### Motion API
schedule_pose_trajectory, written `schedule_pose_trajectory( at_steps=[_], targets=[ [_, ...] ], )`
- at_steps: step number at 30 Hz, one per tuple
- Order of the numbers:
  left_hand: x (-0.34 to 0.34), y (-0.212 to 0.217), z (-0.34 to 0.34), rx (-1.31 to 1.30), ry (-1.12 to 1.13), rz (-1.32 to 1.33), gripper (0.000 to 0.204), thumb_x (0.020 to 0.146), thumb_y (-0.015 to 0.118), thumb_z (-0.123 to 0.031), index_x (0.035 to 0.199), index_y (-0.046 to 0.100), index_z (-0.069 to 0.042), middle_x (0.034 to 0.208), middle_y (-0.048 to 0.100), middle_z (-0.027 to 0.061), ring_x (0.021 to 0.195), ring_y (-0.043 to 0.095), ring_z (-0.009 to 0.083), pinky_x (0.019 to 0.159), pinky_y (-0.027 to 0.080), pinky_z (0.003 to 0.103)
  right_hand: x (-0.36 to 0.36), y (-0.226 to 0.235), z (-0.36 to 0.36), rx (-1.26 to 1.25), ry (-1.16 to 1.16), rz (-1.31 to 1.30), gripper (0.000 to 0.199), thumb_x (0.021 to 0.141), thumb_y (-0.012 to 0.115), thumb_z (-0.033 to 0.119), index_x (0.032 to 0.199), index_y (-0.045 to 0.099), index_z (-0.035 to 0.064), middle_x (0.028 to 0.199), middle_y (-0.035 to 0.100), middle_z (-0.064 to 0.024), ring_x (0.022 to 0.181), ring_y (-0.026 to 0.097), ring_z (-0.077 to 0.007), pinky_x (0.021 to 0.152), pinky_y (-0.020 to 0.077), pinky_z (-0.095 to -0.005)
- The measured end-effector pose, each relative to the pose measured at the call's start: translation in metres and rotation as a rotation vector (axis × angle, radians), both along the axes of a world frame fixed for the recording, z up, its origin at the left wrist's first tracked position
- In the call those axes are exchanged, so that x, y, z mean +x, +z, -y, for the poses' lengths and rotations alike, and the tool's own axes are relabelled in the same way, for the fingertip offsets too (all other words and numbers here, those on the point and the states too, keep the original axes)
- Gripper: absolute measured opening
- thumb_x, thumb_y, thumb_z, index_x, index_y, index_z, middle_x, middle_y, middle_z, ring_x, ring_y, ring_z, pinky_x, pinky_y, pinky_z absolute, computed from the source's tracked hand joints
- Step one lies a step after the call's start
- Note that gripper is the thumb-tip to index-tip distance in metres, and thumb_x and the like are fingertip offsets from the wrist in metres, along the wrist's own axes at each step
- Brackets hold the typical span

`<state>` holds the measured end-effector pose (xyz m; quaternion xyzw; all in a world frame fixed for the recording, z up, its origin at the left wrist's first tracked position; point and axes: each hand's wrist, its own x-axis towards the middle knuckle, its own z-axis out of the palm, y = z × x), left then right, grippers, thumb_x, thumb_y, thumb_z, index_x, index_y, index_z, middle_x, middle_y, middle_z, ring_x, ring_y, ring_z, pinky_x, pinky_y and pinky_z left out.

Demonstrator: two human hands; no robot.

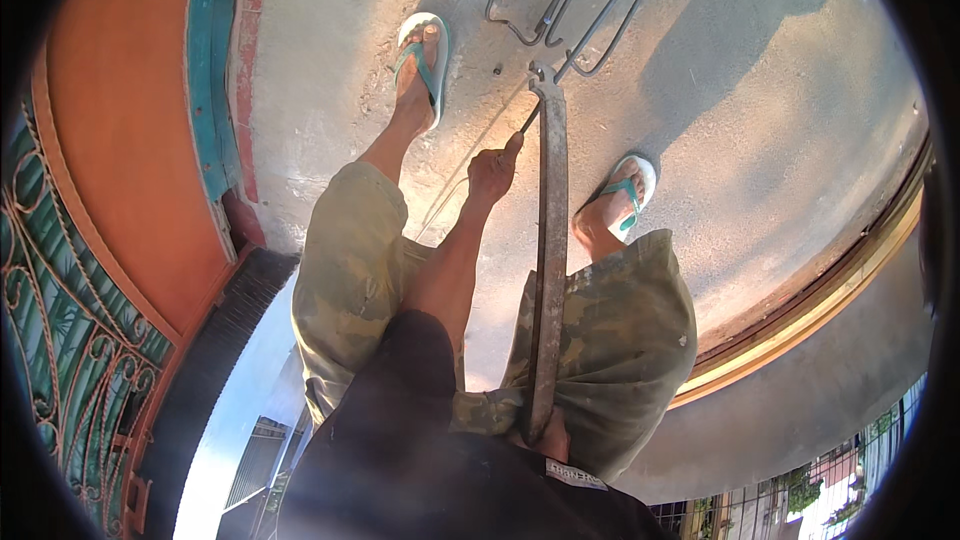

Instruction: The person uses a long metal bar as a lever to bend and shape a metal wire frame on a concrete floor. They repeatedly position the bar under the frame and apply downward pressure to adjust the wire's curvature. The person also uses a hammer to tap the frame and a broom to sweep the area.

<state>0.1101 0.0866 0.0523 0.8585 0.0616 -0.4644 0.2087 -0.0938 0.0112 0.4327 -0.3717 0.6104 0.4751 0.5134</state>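
Note:
My left hand [494, 170] reaches down between my knees and is closed on a thin steel rod [527, 121]. The rod runs into the notched head of a long rusty metal bending bar [551, 240]. This bar rises from the concrete ground toward my waist. Only part of my right hand [553, 436] shows, wrapped round the bar's lower handle end by my shorts. Bent steel rod loops [575, 0] lie on the ground just past the bar's head.
My feet in teal and white flip-flops stand on either side, the left foot [420, 55] and the right foot [622, 202]. An orange wall [120, 140] with a green ornamental grille [60, 320] runs along the left. A raised kerb [820, 290] curves at the right.

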Motion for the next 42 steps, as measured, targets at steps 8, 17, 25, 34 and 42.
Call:
schedule_pose_trajectory(
  at_steps=[8,17,25,34,42],
  targets=[
    [-0.105,-0.053,-0.032,0.037,0.094,-0.420,0.091,0.084,0.040,-0.080,0.066,0.066,0.005,0.063,0.061,0.0245,0.071,0.063,0.0353,0.072,0.047,0.046,-0.024,0.018,-0.053,0.096,0.191,-0.138,0.072,0.071,0.079,0.031,0.122,0.034,0.0047,0.100,0.062,-0.0353,0.101,0.059,-0.0522,0.082,0.0506,-0.0539],
    [-0.070,-0.103,-0.015,0.002,0.176,-0.342,0.097,0.083,0.037,-0.083,0.077,0.068,0.008,0.075,0.065,0.0238,0.077,0.063,0.0325,0.074,0.048,0.043,0.024,-0.055,-0.066,-0.005,0.004,-0.176,0.068,0.069,0.079,0.029,0.120,0.041,0.0031,0.101,0.062,-0.0315,0.103,0.058,-0.0521,0.082,0.0493,-0.0523],
    [-0.014,-0.137,0.013,0.071,0.061,-0.164,0.121,0.079,0.016,-0.090,0.116,0.059,0.017,0.111,0.063,0.0343,0.109,0.062,0.0395,0.093,0.048,0.044,0.016,-0.125,-0.043,-0.075,-0.120,0.113,0.056,0.078,0.070,0.015,0.123,0.043,-0.0032,0.099,0.065,-0.0287,0.101,0.064,-0.0434,0.088,0.0494,-0.0438],
    [-0.014,-0.091,0.029,0.062,-0.024,-0.245,0.111,0.085,0.022,-0.084,0.108,0.063,0.017,0.109,0.062,0.0372,0.111,0.060,0.0437,0.094,0.046,0.046,-0.014,-0.104,-0.009,-0.273,-0.046,0.448,0.041,0.073,0.066,0.011,0.107,0.052,-0.0063,0.087,0.061,-0.0212,0.079,0.060,-0.0329,0.079,0.0475,-0.0408],
    [-0.026,-0.024,0.020,-0.064,0.176,-0.150,0.078,0.088,0.052,-0.062,0.119,0.058,0.009,0.122,0.058,0.0320,0.117,0.057,0.0420,0.099,0.042,0.048,-0.011,-0.030,0.169,0.276,-0.925,0.282,0.027,0.083,0.061,0.017,0.105,0.056,0.0022,0.066,0.043,0.0005,0.039,0.039,-0.0088,0.036,0.0322,-0.0256]
  ],
)
